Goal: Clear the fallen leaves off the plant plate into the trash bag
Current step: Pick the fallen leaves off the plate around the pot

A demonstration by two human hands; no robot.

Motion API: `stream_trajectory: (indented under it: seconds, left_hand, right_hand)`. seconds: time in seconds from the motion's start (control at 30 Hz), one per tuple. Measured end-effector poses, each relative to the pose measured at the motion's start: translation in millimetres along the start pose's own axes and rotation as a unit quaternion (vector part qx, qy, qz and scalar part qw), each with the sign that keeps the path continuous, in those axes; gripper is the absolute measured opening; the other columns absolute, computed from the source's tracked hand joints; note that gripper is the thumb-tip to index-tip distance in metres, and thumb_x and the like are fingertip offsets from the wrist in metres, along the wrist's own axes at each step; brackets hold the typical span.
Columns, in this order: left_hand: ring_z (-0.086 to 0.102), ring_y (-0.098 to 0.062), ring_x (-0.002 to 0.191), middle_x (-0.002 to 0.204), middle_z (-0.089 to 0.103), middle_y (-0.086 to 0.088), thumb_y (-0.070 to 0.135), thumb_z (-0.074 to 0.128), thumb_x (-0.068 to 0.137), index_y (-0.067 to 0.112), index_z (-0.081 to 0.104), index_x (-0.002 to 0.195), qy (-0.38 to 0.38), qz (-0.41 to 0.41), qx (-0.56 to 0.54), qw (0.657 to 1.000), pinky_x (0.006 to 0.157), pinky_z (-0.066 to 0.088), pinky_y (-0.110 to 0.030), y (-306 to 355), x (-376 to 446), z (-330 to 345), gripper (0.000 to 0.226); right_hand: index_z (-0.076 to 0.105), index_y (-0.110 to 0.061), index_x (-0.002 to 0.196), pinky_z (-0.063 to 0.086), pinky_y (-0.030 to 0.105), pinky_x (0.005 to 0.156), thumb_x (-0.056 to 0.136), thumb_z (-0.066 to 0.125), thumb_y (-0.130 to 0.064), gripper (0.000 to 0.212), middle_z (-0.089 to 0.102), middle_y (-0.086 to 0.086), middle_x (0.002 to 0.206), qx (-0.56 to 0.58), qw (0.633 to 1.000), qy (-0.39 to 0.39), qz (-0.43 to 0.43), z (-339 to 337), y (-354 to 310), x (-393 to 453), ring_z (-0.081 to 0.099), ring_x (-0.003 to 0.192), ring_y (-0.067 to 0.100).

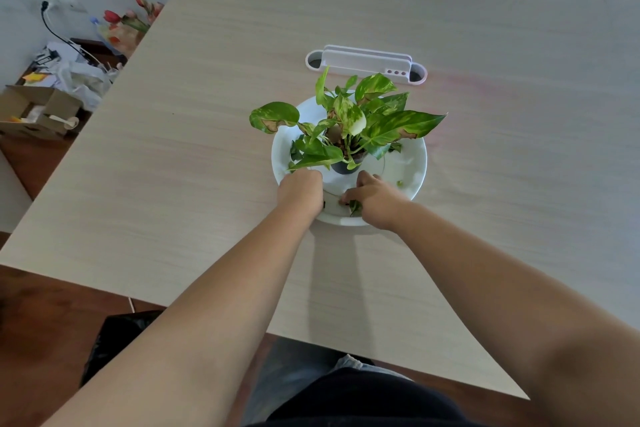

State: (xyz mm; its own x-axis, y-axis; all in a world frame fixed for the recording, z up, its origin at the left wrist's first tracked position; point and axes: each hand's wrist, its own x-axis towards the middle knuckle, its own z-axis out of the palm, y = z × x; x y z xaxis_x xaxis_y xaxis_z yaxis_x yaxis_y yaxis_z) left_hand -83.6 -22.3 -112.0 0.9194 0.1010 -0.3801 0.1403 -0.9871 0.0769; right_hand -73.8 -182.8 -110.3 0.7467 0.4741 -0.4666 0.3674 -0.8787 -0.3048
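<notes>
The right hand's fingers (pixel 346 199) are curling narrowly around a dark green fallen leaf (pixel 355 207) at the near edge of the white plate (pixel 412 163), pinching it against the dish. The right hand (pixel 375 199) is resting on that near rim. The left hand (pixel 301 189) is sitting at the plate's near-left rim, knuckles up; its fingers are tucked out of sight, so I cannot tell whether they are gripping the plate or a leaf.

At the plate's centre the potted plant (pixel 349 121) is standing in a small dark pot (pixel 343 167), its live leaves overhanging both hands. More scraps are lying on the plate: a small green bit (pixel 400 183) just right of the right hand, and darker pieces (pixel 394 147) under the foliage on the far right.

The risk, as I judge it, is snagging a living leaf while withdrawing, or nudging the pot and tipping it. The pinched leaf may also be slipping loose on the way down.

The black trash bag (pixel 117 340) is waiting on the floor, well left of and nearer than the plate, past the table (pixel 207 149) edge. Beyond the plate, a white desk organiser (pixel 367 64) is lying clear of the work.
</notes>
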Motion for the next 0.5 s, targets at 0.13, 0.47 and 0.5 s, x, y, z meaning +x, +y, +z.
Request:
stream_trajectory:
  seconds: [0.13, 0.47, 0.5]
  left_hand:
    - [0.059, -0.032, 0.104, 0.112, 0.060, -0.010, 0.006, 0.057, 0.086, 0.012, 0.067, 0.107, -0.006, 0.005, -0.022, 1.000, 0.074, 0.045, -0.034, -2, 0, 0, 0.024]
    - [0.055, -0.032, 0.109, 0.116, 0.054, -0.011, 0.049, 0.071, 0.081, 0.013, 0.060, 0.111, -0.023, 0.023, 0.018, 0.999, 0.075, 0.035, -0.032, 8, -3, -1, 0.048]
    - [0.056, -0.031, 0.109, 0.116, 0.055, -0.011, 0.046, 0.072, 0.081, 0.013, 0.061, 0.111, -0.026, 0.023, 0.019, 0.999, 0.073, 0.036, -0.031, 7, -1, -1, 0.045]
  right_hand:
    - [0.072, -0.025, 0.103, 0.047, 0.038, 0.089, 0.084, 0.049, -0.002, 0.038, 0.046, 0.008, 0.118, -0.020, 1.000, 0.016, 0.009, -4, 8, -4, 0.049, 0.110, 0.030]
    - [0.062, -0.017, 0.113, 0.051, 0.036, 0.087, 0.075, 0.072, -0.043, 0.047, 0.050, 0.007, 0.114, 0.075, 0.986, 0.029, 0.145, -5, 8, 1, 0.058, 0.103, 0.027]
    - [0.061, -0.015, 0.111, 0.051, 0.036, 0.085, 0.072, 0.074, -0.048, 0.052, 0.050, 0.006, 0.111, 0.063, 0.986, 0.024, 0.155, -4, 4, 4, 0.058, 0.101, 0.027]
